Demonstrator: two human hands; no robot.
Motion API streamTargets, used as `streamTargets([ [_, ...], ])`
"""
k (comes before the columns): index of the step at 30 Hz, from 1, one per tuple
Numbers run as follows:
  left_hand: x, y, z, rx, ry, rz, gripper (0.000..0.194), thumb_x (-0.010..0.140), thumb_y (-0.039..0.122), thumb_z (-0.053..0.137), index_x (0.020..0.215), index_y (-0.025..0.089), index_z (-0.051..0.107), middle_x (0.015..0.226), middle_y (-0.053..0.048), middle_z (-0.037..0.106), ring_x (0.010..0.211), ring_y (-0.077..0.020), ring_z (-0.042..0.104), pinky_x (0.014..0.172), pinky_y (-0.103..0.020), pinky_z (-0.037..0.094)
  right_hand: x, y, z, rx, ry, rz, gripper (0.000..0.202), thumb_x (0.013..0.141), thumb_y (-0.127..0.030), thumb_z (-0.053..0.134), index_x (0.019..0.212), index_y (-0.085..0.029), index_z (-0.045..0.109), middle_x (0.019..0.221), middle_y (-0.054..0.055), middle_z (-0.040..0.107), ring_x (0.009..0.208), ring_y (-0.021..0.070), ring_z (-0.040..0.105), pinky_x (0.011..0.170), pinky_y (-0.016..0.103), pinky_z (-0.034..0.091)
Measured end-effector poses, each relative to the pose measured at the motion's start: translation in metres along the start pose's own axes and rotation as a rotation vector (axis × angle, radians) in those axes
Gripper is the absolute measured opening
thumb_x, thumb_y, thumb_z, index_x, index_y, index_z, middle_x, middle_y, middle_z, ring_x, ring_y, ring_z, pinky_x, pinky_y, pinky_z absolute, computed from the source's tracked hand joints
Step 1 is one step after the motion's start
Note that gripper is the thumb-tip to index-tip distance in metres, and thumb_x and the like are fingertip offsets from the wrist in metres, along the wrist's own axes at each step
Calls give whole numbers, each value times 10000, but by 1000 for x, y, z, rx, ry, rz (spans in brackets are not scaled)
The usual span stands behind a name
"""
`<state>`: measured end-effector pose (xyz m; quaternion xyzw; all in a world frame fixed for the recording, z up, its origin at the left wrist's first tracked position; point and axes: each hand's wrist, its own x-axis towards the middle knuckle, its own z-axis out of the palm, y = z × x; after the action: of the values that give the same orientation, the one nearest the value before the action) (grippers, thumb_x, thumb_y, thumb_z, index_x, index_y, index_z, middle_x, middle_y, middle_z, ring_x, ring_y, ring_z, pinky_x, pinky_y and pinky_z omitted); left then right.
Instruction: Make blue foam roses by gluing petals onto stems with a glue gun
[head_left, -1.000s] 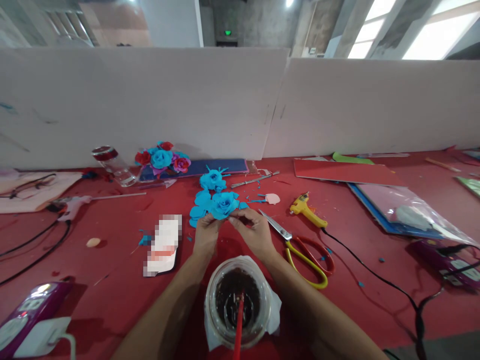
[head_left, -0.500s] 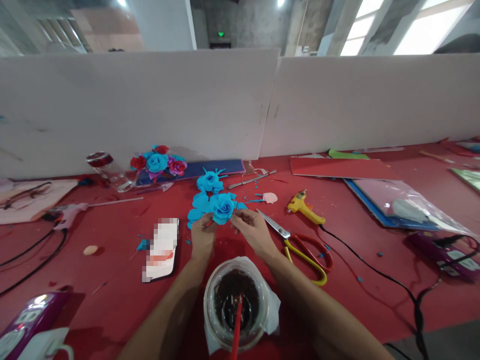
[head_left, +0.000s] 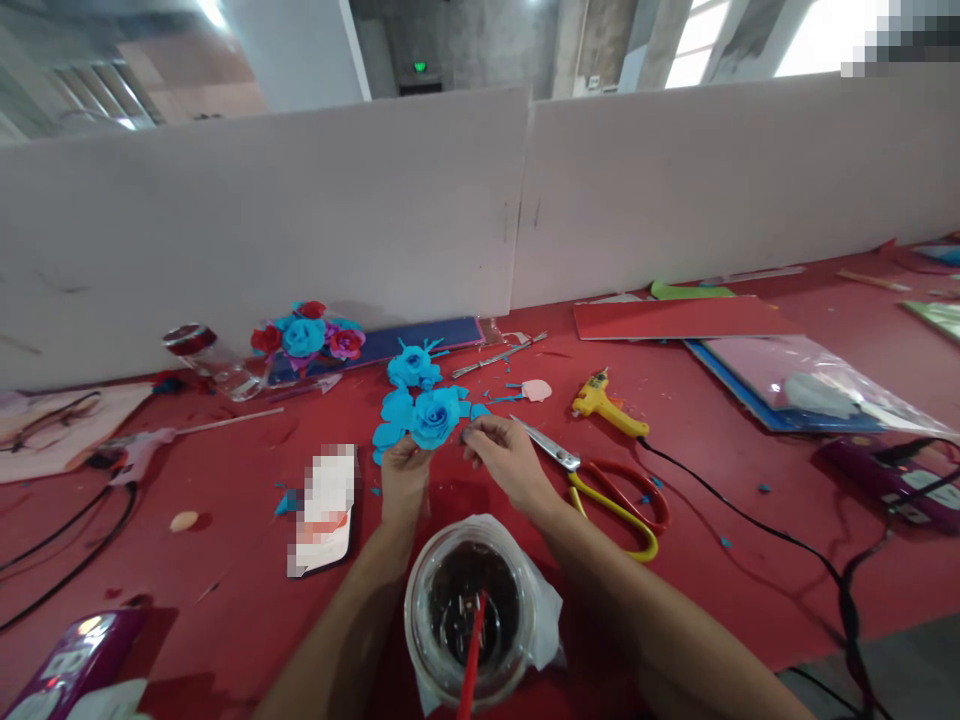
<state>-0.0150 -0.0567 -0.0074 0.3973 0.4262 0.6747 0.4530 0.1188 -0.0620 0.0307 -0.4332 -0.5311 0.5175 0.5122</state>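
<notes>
Blue, paper-like petals make up the rose [head_left: 435,418] that the left hand [head_left: 405,468] pinches from below in the head view. The right hand [head_left: 504,455] stands just beside it, fingers curled and apart from the left; whether they grip anything I cannot tell. Judging by its layered petals around a coiled centre, the held rose looks well advanced, perhaps down to its outer shaping. A second blue flower [head_left: 412,367] lies on the red bench [head_left: 247,520] just beyond the hands, with thin strips standing out around it. Loose blue petals [head_left: 388,437], just left of the held rose, suggest that some attaching is left. Farther off, ahead and left of the hands, a mixed bouquet [head_left: 304,337] of blue, red and purple blooms appears finished. Scissors [head_left: 568,461] and a yellow glue gun [head_left: 611,408] lie to the right of the hands, neither in use.

The rose's underside and any stem are hidden by the left fingers. What fills the jar [head_left: 414,610] between the forearms is too dark to make out. The phone [head_left: 326,510] left of the hands is pixelated, and a purple power strip [head_left: 82,650], nearer the wearer, is cut off by the frame.
</notes>
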Motion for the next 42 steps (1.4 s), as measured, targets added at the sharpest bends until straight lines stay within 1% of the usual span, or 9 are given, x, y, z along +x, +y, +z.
streamTargets([
  [7,-2,2,5,-96,-104,-67,179,616,301,800,721,179,723,758,-29,720,761,-191,638,766,-337,503,-3,-5,0,113,-76,-33,144,678,-209,487,647,-186,626,570,-27,558,535,108,491,532,230,379],
  [13,1,-3,1,-105,-134,-101,183,632,312,799,747,192,723,785,-28,729,743,-186,641,746,-325,511,3,0,-6,177,157,-84,147,685,-182,458,564,-191,542,516,-51,429,514,92,367,505,236,279],
  [16,3,-5,-1,-112,-150,-66,161,655,285,789,788,214,732,802,-20,731,780,-189,636,805,-337,502,8,1,-9,255,175,-75,126,741,-226,524,731,-194,646,570,-48,492,531,92,390,510,235,283],
  [19,3,-4,1,-115,-170,-75,172,645,272,799,798,222,739,792,-19,730,808,-199,635,845,-353,493,11,2,-10,299,139,-41,213,747,-314,629,905,-191,703,662,-21,594,540,93,424,515,239,308],
  [24,0,4,7,-247,-149,-226,223,608,306,827,778,202,726,785,-16,714,758,-155,622,763,-295,501,11,6,-10,211,102,-37,214,745,-367,683,838,-178,722,580,-28,563,512,90,407,516,248,306],
  [28,0,8,8,-323,-104,-287,273,548,308,864,729,182,703,660,20,653,608,-88,554,626,-223,466,10,7,-8,175,73,-27,197,755,-369,681,817,-185,716,637,-16,612,525,88,418,532,247,320],
  [31,-1,11,9,-359,-91,-309,286,545,290,866,750,176,703,659,25,645,585,-76,539,575,-206,438,9,7,-6,158,62,-18,193,749,-374,683,797,-188,707,686,-4,647,545,94,441,546,247,345],
  [37,-3,12,12,-214,-112,-233,220,553,216,835,727,157,713,768,-33,704,735,-145,627,777,-287,492,8,13,-7,-38,-9,-57,184,754,-346,658,710,-169,681,677,7,651,639,134,547,634,259,412],
  [42,-3,9,9,-32,-53,-84,158,613,226,791,741,173,715,793,-32,723,753,-173,639,800,-335,504,6,16,-7,-271,2,-134,187,790,-323,595,763,-167,694,713,15,672,656,153,571,633,261,417],
])
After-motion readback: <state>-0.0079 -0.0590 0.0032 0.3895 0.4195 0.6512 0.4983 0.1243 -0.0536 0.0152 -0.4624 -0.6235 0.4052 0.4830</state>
